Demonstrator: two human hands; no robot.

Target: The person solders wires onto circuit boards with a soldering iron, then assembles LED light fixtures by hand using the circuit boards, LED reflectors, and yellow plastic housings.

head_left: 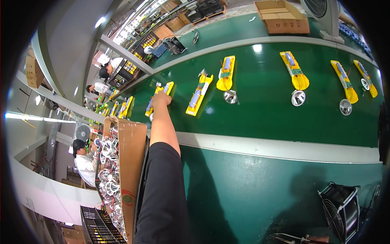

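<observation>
My left hand (pixel 162 99), at the end of an outstretched arm in a black sleeve, is closed on a yellow lamp housing (pixel 168 87) lying on the green conveyor belt. A lilac cylindrical cell shows beside my fingers; the hand hides the housing's middle. To the right lies another open yellow housing (pixel 200 94) with a cell and a green circuit board. Beyond it are a yellow housing (pixel 226 73) with a round reflector (pixel 230 96) and a yellow housing (pixel 294 71) with a reflector (pixel 298 98). My right hand is not in view.
Left of my arm stands a cardboard box (pixel 133 134) full of wired reflectors. A pale rail (pixel 260 151) divides belt from green bench. A black fan (pixel 340 209) stands at lower right, near thin tools. An open carton (pixel 282 18) lies across the belt; several people work at left.
</observation>
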